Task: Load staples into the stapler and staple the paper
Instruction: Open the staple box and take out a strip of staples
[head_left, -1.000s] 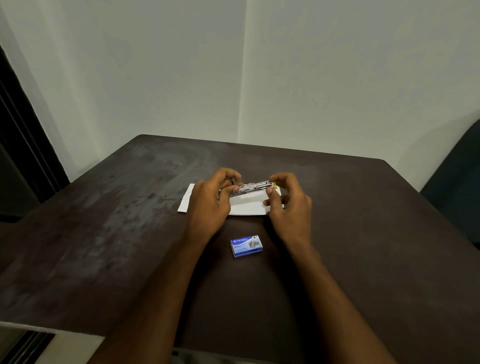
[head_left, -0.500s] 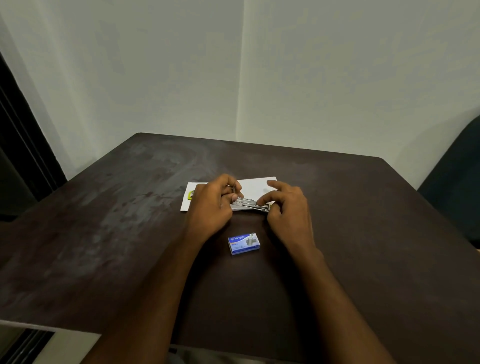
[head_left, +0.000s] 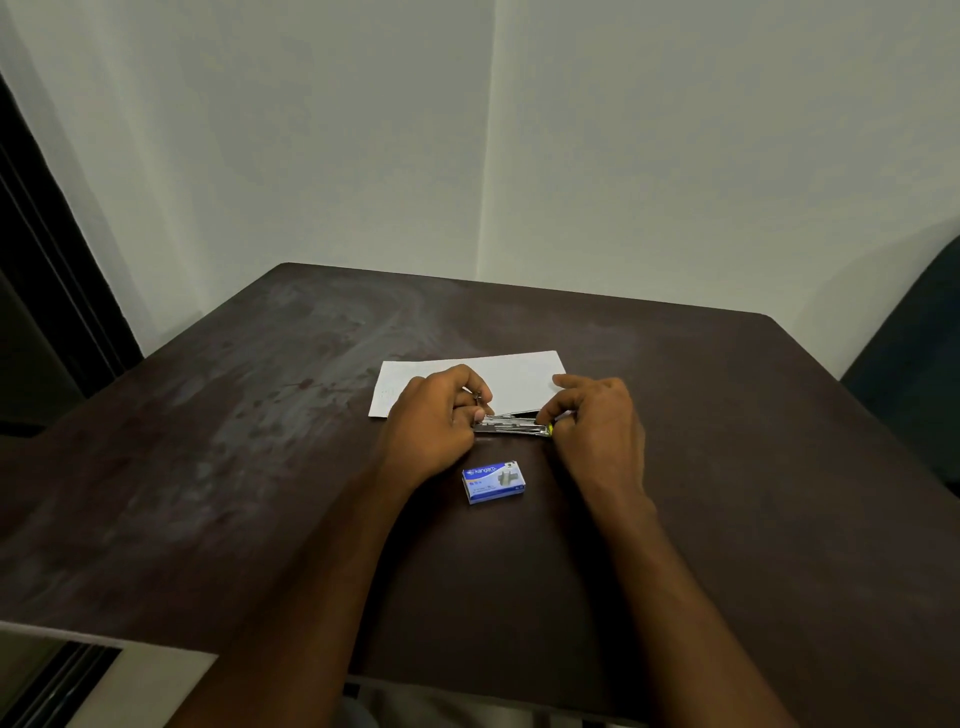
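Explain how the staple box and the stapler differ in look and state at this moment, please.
The staple box is blue with printing; the stapler is silver metal with a yellow end. The staple box lies untouched on the table; the stapler is gripped at its ends by the left hand and the right hand. The staple box is short and blocky; the stapler is long and thin. Both sit nearer the person than the paper.

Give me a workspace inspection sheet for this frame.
Surface: dark brown table, worn, pale smears.
Job's things: metal stapler held low between both hands; white paper flat behind it; blue staple box nearer the person, looks shut.
Clutter: nothing seen.
Grippers: left hand and right hand each pinch one stapler end.
Cables: nothing seen.
Surroundings: white wall corner, dark frame left, dark seat right.
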